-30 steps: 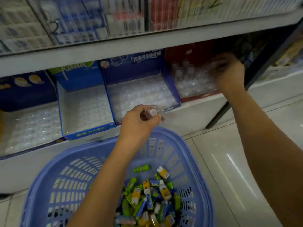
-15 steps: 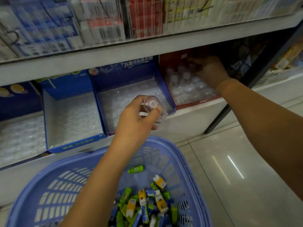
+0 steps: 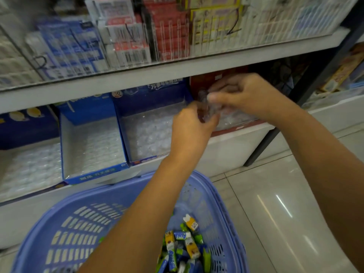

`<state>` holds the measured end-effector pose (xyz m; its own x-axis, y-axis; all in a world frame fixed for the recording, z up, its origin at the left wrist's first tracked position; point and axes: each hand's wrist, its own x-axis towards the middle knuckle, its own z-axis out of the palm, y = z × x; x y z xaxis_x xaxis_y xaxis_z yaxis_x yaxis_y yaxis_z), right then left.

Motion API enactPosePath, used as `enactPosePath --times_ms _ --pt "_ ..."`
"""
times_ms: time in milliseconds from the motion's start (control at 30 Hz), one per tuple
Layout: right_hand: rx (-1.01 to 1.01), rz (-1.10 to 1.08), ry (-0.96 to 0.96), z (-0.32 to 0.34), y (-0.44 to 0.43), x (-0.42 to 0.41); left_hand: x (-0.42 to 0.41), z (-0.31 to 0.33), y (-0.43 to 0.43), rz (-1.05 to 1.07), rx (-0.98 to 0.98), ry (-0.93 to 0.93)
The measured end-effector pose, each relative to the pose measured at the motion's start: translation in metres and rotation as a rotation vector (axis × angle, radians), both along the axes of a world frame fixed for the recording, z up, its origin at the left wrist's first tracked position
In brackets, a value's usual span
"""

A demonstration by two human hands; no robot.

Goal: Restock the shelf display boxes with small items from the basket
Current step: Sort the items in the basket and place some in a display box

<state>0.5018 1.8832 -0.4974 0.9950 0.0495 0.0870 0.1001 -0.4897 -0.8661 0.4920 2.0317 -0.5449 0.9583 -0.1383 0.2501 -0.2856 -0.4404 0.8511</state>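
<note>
Blue display boxes (image 3: 92,174): I see two on the lower shelf (image 3: 226,148), open at the top, lined with clear dimpled trays that look unfilled.
Basket (image 3: 110,189): it sits low in front of me, below the shelf, with the small packets (image 3: 185,247) heaped in its right corner.
Left hand (image 3: 192,129): arm stretched up and forward from over the basket, fingers curled round a small clear item (image 3: 205,113) just at the left edge of the red display box (image 3: 201,81).
Clear item: it is blurred, so I cannot make out its shape. It is above the box's tray and not yet set down.
Handling: I judge it light, rigid and slick, and likely to roll or squirt out of a loose pinch.
Where to hold: across its middle with thumb and fingertips, I would say, and gently.
Right hand (image 3: 250,93): arm reaching in from the right, wrist bent, fingers curled toward the same item. Whether it grips or only touches, I cannot tell.
Red display box: it stands rightmost in the row, and its tray holds more clear pieces beneath both hands.
</note>
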Motion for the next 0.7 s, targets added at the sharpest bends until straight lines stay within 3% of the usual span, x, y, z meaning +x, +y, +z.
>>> enactPosePath --times_ms 100,200,333,467,700 --pt "0.014 -0.051 -0.053 -0.002 -0.003 0.001 0.008 0.005 -0.014 0.011 0.001 -0.061" --pt "0.101 -0.320 -0.138 -0.018 -0.027 0.014 0.010 0.003 -0.025 -0.068 0.017 -0.032" --pt "0.036 -0.556 -0.126 -0.049 -0.054 0.039 -0.003 -0.022 -0.041 -0.414 0.427 0.050" --pt "-0.050 -0.553 -0.159 -0.075 -0.055 0.049 -0.012 -0.042 -0.047 -0.487 0.695 -0.036" --pt "-0.379 -0.504 -0.137 -0.075 -0.057 0.063 -0.010 -0.046 -0.051 -0.468 0.758 -0.121"
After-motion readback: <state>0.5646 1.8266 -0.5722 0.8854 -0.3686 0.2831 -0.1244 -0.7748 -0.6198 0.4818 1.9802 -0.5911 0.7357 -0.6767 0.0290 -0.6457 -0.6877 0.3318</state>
